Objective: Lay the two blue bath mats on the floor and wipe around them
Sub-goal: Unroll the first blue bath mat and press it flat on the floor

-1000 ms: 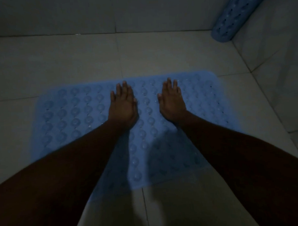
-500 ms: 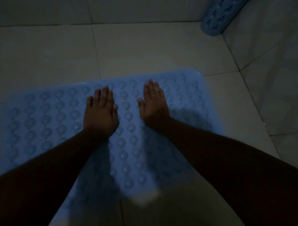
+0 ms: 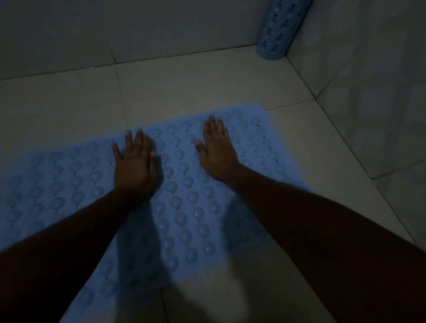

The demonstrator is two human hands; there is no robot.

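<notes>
Scene dimly lit, grey-blue cast, soft shadows thrown on the floor [image 3: 204, 89] nearer than the fingers [image 3: 139, 143], tile lines [image 3: 116, 68] beyond the fingers bowed, fine detail blurred

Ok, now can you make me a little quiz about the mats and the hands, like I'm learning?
1. True or false: the left hand and the right hand both lie flat on the spread-out mat.
2. Where is the rolled-up mat? A: on top of the spread-out mat. B: propped in the corner, its end on the floor. C: in the right hand.
3. How many mats lie flat so far?
Key: 1 true; 2 B; 3 one.
</notes>
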